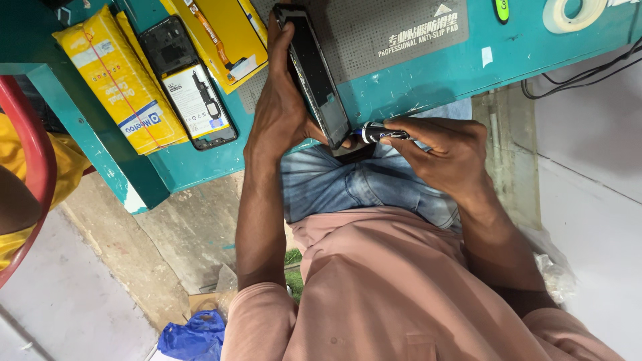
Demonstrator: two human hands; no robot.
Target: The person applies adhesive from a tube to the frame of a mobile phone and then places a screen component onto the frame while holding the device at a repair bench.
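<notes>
My left hand (279,100) grips a black phone frame (318,77) standing on edge at the near edge of the teal workbench (428,73). My right hand (447,148) is closed around a small black tool with a blue band (380,134), its tip touching the lower end of the phone frame. Both hands work above my lap in blue jeans.
An opened phone with its battery showing (190,83) lies left of my left hand, beside yellow packets (117,77) and a yellow box (221,33). A grey mat (394,27) covers the bench. A tape roll (572,13) sits far right. A blue bag (194,334) lies on the floor.
</notes>
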